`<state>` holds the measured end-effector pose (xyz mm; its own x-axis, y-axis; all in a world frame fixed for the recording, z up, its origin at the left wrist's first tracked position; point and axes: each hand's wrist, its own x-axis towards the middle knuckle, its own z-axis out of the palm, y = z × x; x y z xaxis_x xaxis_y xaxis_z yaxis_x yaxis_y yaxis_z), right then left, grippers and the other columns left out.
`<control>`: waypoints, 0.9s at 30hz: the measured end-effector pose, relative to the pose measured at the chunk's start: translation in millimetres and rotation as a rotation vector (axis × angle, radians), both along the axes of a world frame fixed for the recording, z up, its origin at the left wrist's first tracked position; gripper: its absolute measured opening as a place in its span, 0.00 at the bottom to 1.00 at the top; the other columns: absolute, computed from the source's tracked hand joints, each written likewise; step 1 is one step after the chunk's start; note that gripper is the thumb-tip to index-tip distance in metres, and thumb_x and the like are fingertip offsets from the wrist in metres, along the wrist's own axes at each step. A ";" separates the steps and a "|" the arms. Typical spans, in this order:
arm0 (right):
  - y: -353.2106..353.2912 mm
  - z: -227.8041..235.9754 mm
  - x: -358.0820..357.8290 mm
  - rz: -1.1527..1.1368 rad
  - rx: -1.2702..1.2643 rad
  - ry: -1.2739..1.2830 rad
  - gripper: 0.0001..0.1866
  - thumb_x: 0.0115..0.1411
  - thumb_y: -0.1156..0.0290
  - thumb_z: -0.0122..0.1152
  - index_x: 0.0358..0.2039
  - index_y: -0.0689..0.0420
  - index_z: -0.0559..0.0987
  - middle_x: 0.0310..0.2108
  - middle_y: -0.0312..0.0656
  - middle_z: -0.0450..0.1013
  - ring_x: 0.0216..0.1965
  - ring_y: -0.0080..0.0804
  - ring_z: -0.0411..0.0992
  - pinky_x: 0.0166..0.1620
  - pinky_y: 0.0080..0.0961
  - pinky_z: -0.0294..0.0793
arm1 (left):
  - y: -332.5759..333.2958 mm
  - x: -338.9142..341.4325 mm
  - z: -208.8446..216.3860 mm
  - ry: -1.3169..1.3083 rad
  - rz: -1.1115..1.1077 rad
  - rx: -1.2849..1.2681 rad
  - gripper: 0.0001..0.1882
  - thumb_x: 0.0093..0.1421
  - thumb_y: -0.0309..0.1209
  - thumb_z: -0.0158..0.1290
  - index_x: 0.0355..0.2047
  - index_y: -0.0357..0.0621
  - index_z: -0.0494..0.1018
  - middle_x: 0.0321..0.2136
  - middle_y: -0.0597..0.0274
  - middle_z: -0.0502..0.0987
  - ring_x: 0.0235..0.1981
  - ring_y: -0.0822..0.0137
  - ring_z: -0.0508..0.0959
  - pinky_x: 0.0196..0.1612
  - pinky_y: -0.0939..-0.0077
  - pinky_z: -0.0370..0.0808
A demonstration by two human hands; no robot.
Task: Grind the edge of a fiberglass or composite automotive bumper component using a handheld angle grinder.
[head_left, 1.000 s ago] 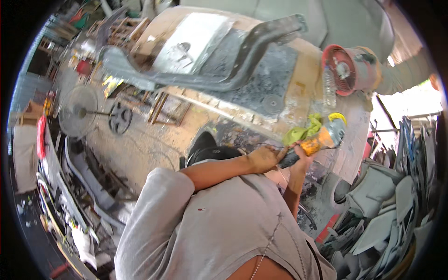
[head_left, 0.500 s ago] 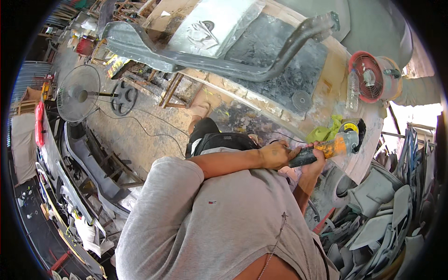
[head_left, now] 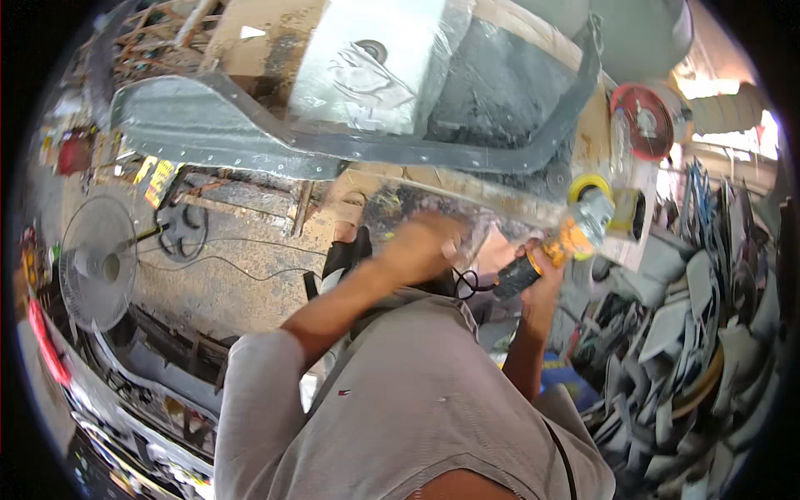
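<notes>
My right hand (head_left: 543, 279) is wrapped round an angle grinder (head_left: 563, 248) with an orange and black body and a silver head. A yellow-rimmed disc (head_left: 578, 187) shows at its far end. Its black cord (head_left: 468, 286) loops off the rear end toward my waist. Smeared by motion, my left hand (head_left: 423, 247) is off the grinder, in front of my waist; its fingers cannot be made out. Beyond both hands a long grey moulded part (head_left: 400, 150) with a bent right end lies across the workbench (head_left: 467, 193).
On the bench lie a pale sheet (head_left: 321, 58) and a crumpled cloth (head_left: 371, 77). A red round blower (head_left: 642, 122) and a clear bottle (head_left: 619, 137) stand at the right. Grey parts (head_left: 667, 333) are piled below. At left are a standing fan (head_left: 100, 265) and floor cables (head_left: 225, 257).
My left hand has let go of the grinder's rear end and moved left. The grinder, in my right hand, is tilted more upright. My view has shifted, with the grey part appearing lower.
</notes>
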<state>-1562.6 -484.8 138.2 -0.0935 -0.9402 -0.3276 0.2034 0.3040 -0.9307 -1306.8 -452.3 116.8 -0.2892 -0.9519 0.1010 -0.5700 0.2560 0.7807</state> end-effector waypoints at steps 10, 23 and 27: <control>23.9 -8.8 45.5 0.145 0.126 0.137 0.26 0.32 0.84 0.58 0.40 0.65 0.75 0.31 0.45 0.74 0.34 0.40 0.75 0.41 0.32 0.76 | -35.4 188.7 0.2 -0.544 0.279 -0.469 0.16 0.54 0.35 0.59 0.41 0.39 0.76 0.38 0.55 0.78 0.45 0.56 0.76 0.56 0.57 0.67; 50.5 -25.8 107.4 0.273 0.144 0.135 0.21 0.42 0.84 0.65 0.41 0.64 0.75 0.34 0.42 0.77 0.35 0.32 0.76 0.40 0.28 0.76 | -43.0 191.0 -47.0 -0.469 0.094 -0.175 0.18 0.52 0.32 0.58 0.42 0.33 0.74 0.46 0.45 0.76 0.50 0.51 0.75 0.54 0.62 0.72; 51.6 -26.5 125.5 0.376 0.109 0.226 0.18 0.39 0.83 0.67 0.35 0.62 0.78 0.29 0.36 0.76 0.31 0.23 0.74 0.35 0.23 0.73 | -43.2 193.9 -48.9 -0.432 0.098 -0.053 0.21 0.51 0.31 0.59 0.44 0.34 0.74 0.49 0.43 0.74 0.52 0.50 0.74 0.55 0.63 0.71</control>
